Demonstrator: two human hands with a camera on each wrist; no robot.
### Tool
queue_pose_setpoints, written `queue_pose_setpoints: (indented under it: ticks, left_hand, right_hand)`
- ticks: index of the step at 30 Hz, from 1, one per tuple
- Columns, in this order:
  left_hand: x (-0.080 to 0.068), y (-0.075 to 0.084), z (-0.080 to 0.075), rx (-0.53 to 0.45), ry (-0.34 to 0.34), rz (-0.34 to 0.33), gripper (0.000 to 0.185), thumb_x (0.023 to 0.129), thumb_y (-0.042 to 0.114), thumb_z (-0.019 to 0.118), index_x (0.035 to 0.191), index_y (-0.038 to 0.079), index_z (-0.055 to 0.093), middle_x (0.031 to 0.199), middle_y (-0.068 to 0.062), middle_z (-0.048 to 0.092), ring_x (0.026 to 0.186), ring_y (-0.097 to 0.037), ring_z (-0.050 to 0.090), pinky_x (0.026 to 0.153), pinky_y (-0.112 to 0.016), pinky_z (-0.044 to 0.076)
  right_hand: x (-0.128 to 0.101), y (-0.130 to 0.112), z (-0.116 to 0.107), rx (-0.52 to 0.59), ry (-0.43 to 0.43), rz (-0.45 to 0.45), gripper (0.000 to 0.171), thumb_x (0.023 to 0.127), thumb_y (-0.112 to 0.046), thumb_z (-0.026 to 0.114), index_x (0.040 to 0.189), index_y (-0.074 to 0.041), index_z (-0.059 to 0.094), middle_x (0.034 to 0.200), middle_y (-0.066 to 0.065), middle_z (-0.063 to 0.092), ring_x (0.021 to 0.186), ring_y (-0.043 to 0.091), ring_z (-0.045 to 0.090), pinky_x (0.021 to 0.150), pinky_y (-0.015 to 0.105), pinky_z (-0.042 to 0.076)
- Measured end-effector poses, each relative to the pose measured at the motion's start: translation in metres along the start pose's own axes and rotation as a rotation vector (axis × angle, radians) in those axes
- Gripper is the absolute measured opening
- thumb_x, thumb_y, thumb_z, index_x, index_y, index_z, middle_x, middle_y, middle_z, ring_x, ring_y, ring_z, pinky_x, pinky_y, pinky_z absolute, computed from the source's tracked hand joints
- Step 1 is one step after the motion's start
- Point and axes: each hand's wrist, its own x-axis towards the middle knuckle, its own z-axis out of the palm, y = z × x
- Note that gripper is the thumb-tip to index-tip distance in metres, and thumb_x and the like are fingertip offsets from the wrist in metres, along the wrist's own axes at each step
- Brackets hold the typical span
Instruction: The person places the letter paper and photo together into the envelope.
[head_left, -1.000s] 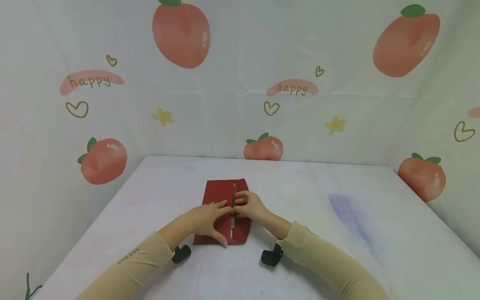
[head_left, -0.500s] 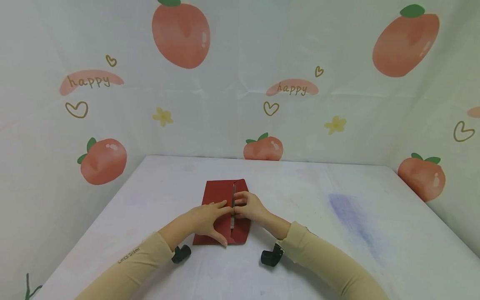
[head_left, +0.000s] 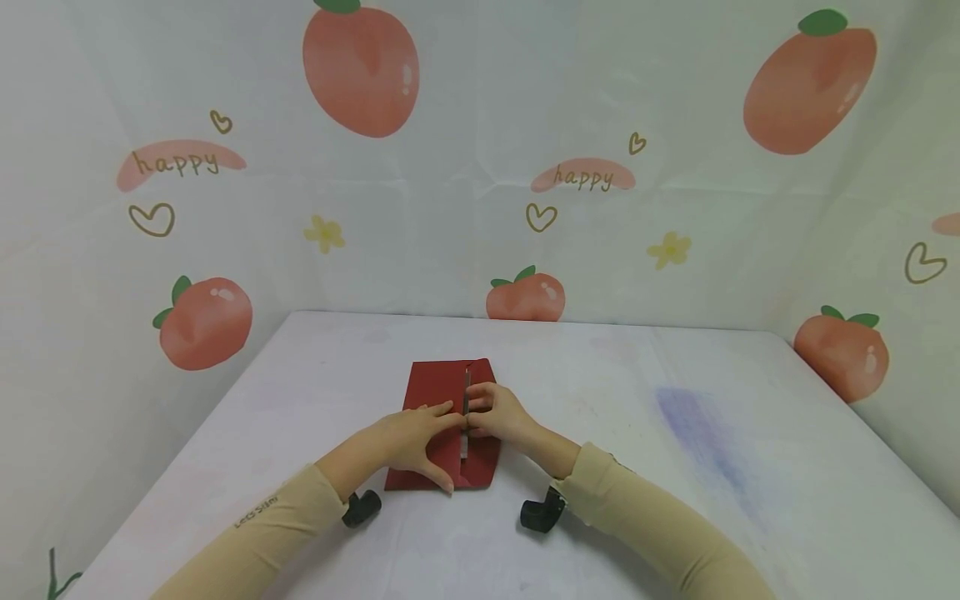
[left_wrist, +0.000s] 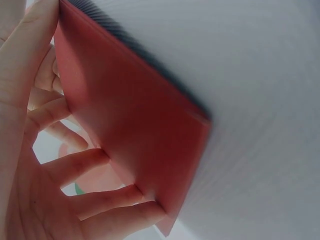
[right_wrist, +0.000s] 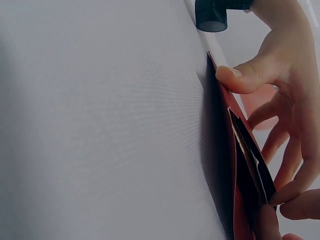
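Note:
A red envelope (head_left: pixel 438 383) lies on the white table, its long opening facing right. Thin papers (right_wrist: pixel 261 181) show as a pale edge inside the pocket. My left hand (head_left: pixel 412 437) is spread flat over the envelope, the thumb near its front edge and the index fingertip at the opening. At that same opening, my right hand (head_left: pixel 506 417) pinches the papers with curled fingers; its fingertips hide part of them. In the left wrist view, the left fingers (left_wrist: pixel 105 197) lie straight along the envelope's edge.
A black wrist camera (head_left: pixel 362 508) hangs below the left sleeve, another black camera (head_left: pixel 542 511) below the right one. A purple-blue smudge (head_left: pixel 701 437) marks the white table (head_left: pixel 615 367) at right. Behind stands a peach-printed cloth (head_left: pixel 450 217).
The visible strip of papers at the opening has become shorter, most clearly at its front end. Both hands have stayed in nearly the same place.

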Motion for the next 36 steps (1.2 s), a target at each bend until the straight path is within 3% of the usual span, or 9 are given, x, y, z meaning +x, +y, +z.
queue_pose_setpoints:
  ticks: [10,18,28,36]
  left_hand:
    - [0.000,-0.001,0.001,0.008,0.004,0.009,0.085,0.064,0.063,0.074,0.135,0.027,0.043,0.152,-0.009,0.033,0.134,-0.043,0.037,0.100,-0.059,0.040]
    - [0.002,0.000,0.001,0.032,0.016,0.016,0.084,0.065,0.064,0.073,0.135,0.029,0.043,0.151,-0.010,0.034,0.132,-0.043,0.039,0.099,-0.059,0.041]
    - [0.001,0.003,0.000,0.063,0.010,0.003,0.084,0.065,0.066,0.071,0.135,0.031,0.043,0.151,-0.008,0.034,0.132,-0.044,0.039,0.097,-0.058,0.043]
    - [0.000,0.000,0.000,0.060,0.003,0.004,0.082,0.067,0.065,0.070,0.136,0.031,0.042,0.152,-0.009,0.031,0.135,-0.043,0.035,0.098,-0.057,0.042]
  right_hand:
    - [-0.006,-0.004,-0.007,0.007,-0.027,0.015,0.040,0.090,-0.002,0.055,0.128,0.008,0.043,0.117,0.027,0.059,0.094,0.023,0.066,0.081,0.038,0.057]
    - [-0.011,-0.011,-0.026,-0.037,0.026,0.023,0.037,0.092,-0.005,0.054,0.127,0.006,0.047,0.115,0.024,0.058,0.090,0.019,0.066,0.079,0.036,0.057]
    - [-0.024,-0.011,-0.063,-0.167,0.046,-0.024,0.038,0.093,-0.012,0.053,0.127,0.007,0.049,0.122,0.026,0.056,0.098,0.026,0.065,0.081,0.034,0.057]
    - [-0.036,-0.009,-0.095,-0.331,0.126,-0.084,0.037,0.092,-0.013,0.055,0.124,0.006,0.051,0.118,0.024,0.059,0.100,0.032,0.064,0.079,0.032,0.057]
